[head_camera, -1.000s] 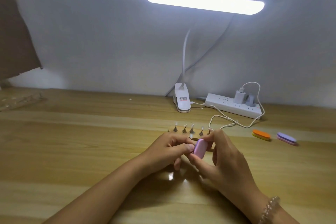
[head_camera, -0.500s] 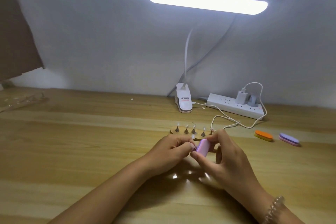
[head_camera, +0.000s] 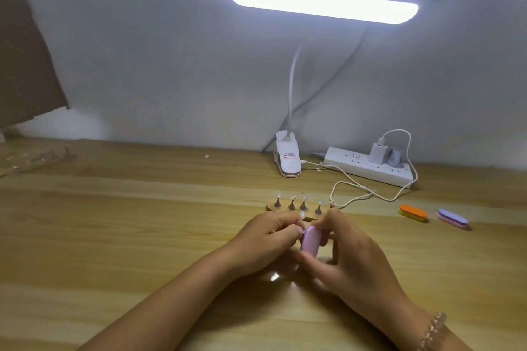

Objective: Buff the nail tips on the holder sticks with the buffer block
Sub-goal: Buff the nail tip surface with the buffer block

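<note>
Between both hands: pink buffer block [head_camera: 310, 240], pinched by right hand [head_camera: 346, 255]; left hand [head_camera: 269, 238] curled around something small, blurred; wooden holder [head_camera: 281, 206] just beyond.

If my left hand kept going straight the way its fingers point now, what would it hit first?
Most likely the pink buffer block held in the right hand; the left hand points rightward at it, fingertips about touching. Depth is hard to judge.

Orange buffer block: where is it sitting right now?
In the head view, the orange buffer block lies on the wooden table, right of the hands, between the white cable and the purple buffer block.
</note>
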A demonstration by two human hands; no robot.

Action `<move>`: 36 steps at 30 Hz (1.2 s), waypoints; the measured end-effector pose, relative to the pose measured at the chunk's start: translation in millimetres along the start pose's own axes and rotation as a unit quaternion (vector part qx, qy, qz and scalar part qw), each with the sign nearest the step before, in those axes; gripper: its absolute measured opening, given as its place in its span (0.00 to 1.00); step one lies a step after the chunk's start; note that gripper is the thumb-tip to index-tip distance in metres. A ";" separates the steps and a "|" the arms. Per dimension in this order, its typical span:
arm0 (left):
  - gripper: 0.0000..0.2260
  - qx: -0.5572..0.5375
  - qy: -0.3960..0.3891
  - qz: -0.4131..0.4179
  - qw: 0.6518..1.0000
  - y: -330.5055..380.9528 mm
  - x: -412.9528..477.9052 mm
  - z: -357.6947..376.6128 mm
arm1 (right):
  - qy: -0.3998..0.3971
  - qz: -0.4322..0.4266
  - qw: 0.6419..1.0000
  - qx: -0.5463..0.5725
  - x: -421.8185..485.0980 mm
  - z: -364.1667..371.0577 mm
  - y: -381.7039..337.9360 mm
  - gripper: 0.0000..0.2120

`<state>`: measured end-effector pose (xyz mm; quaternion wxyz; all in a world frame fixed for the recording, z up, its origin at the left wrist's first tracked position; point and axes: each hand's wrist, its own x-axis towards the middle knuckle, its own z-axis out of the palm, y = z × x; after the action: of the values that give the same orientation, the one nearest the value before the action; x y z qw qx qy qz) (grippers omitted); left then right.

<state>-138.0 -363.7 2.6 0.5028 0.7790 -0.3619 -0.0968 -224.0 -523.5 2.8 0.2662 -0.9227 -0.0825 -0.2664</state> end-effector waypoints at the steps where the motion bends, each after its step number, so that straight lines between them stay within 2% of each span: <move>1: 0.09 0.000 0.001 0.001 1.000 0.9 0.0 -0.2 | 0.020 0.009 1.000 0.009 1.6 -1.0 1.7 0.19; 3: 0.09 0.012 -0.001 0.001 1.000 2.2 0.1 -0.5 | 0.031 0.012 0.999 0.004 2.6 -1.9 3.3 0.19; 7: 0.09 0.008 -0.002 0.002 1.000 0.6 1.0 -1.0 | -0.007 -0.003 1.000 0.004 -1.0 -0.2 2.7 0.19; 11: 0.09 -0.001 0.000 0.001 1.000 -0.8 1.0 1.5 | 0.028 0.019 0.999 0.040 1.6 -1.6 3.7 0.20; 15: 0.10 -0.006 -0.005 0.002 1.000 -3.5 2.5 0.2 | -0.031 -0.003 0.999 0.023 -1.5 0.8 0.8 0.20; 19: 0.08 -0.032 -0.001 -0.002 0.999 -2.6 3.4 -0.6 | 0.015 0.007 1.000 0.005 0.7 -1.2 2.0 0.20; 22: 0.10 -0.024 -0.007 0.007 1.000 -3.5 3.1 -1.4 | -0.019 -0.030 0.999 -0.039 -3.9 1.2 -3.1 0.19; 24: 0.11 -0.028 -0.004 0.006 1.000 -3.5 3.3 -1.8 | -0.035 -0.025 0.999 -0.030 -4.1 1.5 -3.2 0.19; 28: 0.08 -0.022 -0.001 0.009 1.000 -1.3 2.9 -1.4 | 0.044 0.017 0.999 0.005 0.8 -2.3 3.8 0.21; 32: 0.12 -0.024 -0.002 0.005 1.000 -2.6 2.8 -2.6 | -0.009 -0.020 0.999 -0.029 -2.3 0.4 -0.6 0.20; 36: 0.09 -0.029 -0.006 -0.004 1.000 -1.7 2.6 -1.6 | 0.036 0.018 0.999 -0.016 1.6 -2.6 3.5 0.20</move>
<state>-134.5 -363.9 2.4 0.5230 0.7648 -0.3588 -0.1136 -222.7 -527.8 3.9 0.2590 -0.9181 -0.0517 -0.2954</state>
